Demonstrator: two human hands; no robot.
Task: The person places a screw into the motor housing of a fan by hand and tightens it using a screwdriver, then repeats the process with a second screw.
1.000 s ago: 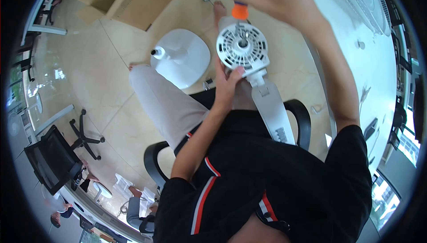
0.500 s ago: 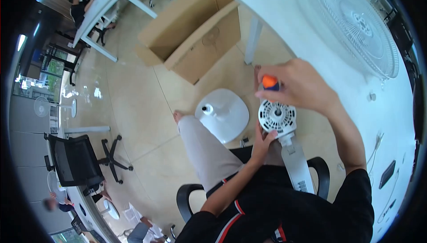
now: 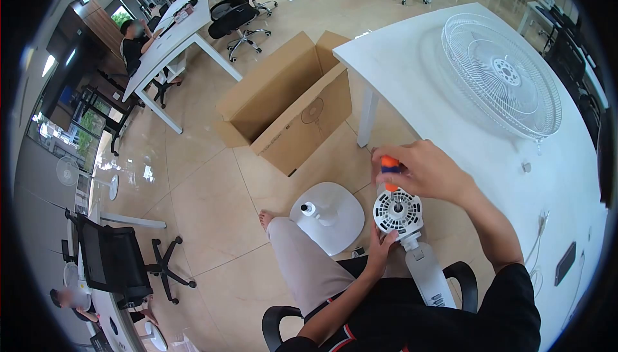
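Observation:
A screwdriver with an orange and blue handle [image 3: 390, 164] is gripped in my right hand [image 3: 428, 170], its lower end near the top edge of the white fan motor [image 3: 398, 210]. The motor's slotted round face and central shaft point up. My left hand [image 3: 380, 249] holds the motor housing from below, its fingers wrapped round the edge. Attached to the housing, the white fan neck [image 3: 426, 271] reaches down toward my lap. Whether the screwdriver tip touches a screw cannot be seen.
A white fan base [image 3: 341, 220] stands on the floor ahead, beside an open cardboard box [image 3: 309, 126]. On the white table [image 3: 412, 62] at right lie a fan grille [image 3: 505, 72], a phone [image 3: 565, 264] and cables. Chairs, desks and seated people are farther left.
The view has tilted up, so most things appear lower. My right hand still grips the screwdriver, whose handle now leans differently; my left hand keeps its hold on the motor.

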